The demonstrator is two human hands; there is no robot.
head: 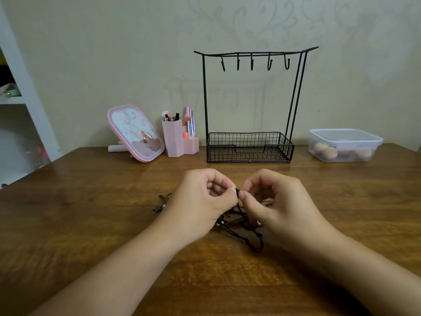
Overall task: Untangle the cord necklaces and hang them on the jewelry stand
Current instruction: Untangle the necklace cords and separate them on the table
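A tangle of dark cord necklaces (241,226) with small pale beads lies on the wooden table (91,201), partly under my hands. My left hand (202,197) and my right hand (275,199) meet above it, thumbs and forefingers of both pinching one raised bit of black cord (238,192). Loose cord ends (161,202) stick out to the left of my left hand. The black wire jewelry stand (250,106) rises behind, near the wall, with several bare hooks on its top bar and a mesh basket at its base.
A pink tilted mirror (135,133) and a pink brush holder (180,140) stand left of the stand. A clear lidded box (345,144) with round sponges sits at the right. White shelves (16,101) are at the far left.
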